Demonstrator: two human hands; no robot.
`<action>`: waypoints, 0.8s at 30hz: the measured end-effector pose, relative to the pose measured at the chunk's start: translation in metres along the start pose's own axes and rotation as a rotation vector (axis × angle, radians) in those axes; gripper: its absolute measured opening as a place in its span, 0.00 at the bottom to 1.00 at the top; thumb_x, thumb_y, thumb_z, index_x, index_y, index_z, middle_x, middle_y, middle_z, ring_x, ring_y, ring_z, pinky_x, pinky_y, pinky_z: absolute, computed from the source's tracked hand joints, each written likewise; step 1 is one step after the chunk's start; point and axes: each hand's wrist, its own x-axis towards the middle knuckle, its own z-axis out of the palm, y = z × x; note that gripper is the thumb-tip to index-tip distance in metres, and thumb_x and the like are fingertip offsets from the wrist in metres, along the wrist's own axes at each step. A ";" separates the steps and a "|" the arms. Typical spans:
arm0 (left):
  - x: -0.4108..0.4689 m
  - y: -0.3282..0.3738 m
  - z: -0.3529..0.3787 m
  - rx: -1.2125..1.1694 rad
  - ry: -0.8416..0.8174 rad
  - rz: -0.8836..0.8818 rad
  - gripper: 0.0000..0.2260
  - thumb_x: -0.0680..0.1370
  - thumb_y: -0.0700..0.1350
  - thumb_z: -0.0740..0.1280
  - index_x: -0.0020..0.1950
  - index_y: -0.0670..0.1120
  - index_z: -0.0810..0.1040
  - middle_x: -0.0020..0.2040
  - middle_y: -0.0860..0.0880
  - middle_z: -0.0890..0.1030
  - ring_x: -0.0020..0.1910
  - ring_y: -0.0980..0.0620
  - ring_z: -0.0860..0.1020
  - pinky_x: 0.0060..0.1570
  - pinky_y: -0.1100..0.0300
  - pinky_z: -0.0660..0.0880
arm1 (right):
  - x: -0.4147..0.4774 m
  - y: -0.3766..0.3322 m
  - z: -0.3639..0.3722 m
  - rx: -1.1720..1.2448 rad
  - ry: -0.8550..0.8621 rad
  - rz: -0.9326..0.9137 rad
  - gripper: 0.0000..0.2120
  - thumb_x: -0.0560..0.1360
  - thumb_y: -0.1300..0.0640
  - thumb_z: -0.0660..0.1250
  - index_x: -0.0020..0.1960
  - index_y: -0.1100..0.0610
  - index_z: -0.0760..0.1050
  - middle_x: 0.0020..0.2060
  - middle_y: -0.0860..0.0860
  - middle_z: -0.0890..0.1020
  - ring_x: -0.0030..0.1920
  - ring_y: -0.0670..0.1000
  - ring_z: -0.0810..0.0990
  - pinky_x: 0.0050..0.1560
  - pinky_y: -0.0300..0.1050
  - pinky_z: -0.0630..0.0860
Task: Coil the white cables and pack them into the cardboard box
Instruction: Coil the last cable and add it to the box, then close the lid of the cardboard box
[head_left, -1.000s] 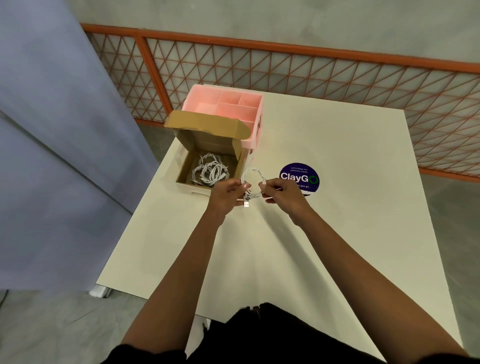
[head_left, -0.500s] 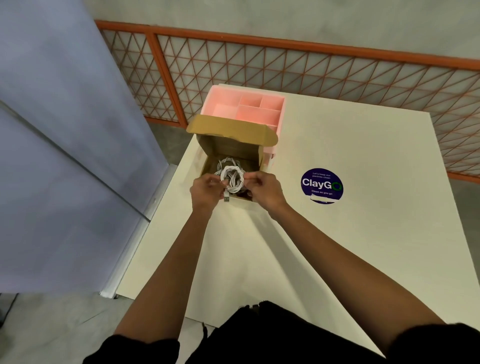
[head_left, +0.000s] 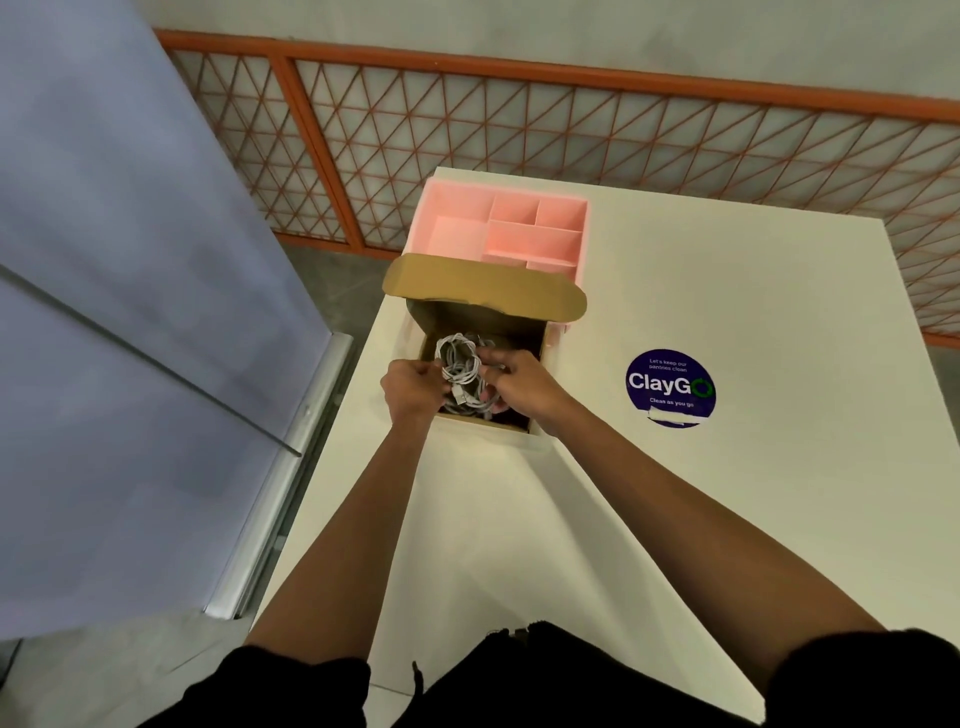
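In the head view, your left hand (head_left: 413, 387) and right hand (head_left: 524, 384) pinch a round coil of white cable (head_left: 457, 361) from opposite sides, fingers curled. You hold it inside the open brown cardboard box (head_left: 483, 423), over other tangled white cables (head_left: 485, 408). A pink plastic organizer (head_left: 452, 202) with compartments sits just behind the box on the smooth cream table (head_left: 727, 291).

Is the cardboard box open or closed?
Open: the lid flap of the cardboard box stands raised behind, and white cables show inside.
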 end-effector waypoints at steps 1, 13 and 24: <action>0.002 -0.001 0.001 0.010 -0.002 0.003 0.10 0.79 0.41 0.65 0.54 0.37 0.82 0.43 0.39 0.83 0.41 0.43 0.83 0.44 0.52 0.81 | 0.000 -0.001 0.000 0.009 -0.009 0.000 0.21 0.81 0.59 0.59 0.73 0.57 0.65 0.49 0.60 0.81 0.43 0.51 0.79 0.44 0.45 0.80; 0.006 0.017 -0.009 -0.140 0.214 0.244 0.18 0.75 0.41 0.71 0.61 0.40 0.69 0.50 0.47 0.76 0.48 0.51 0.76 0.44 0.64 0.75 | -0.015 0.018 -0.029 0.141 0.568 -0.015 0.27 0.69 0.51 0.76 0.59 0.59 0.65 0.43 0.52 0.77 0.44 0.53 0.79 0.43 0.45 0.74; 0.012 0.048 -0.024 -0.052 0.273 0.475 0.25 0.75 0.35 0.68 0.69 0.47 0.66 0.37 0.55 0.75 0.38 0.59 0.75 0.44 0.67 0.74 | -0.011 -0.013 -0.063 -0.250 0.609 -0.396 0.39 0.72 0.64 0.67 0.76 0.49 0.52 0.48 0.55 0.80 0.38 0.50 0.78 0.43 0.43 0.75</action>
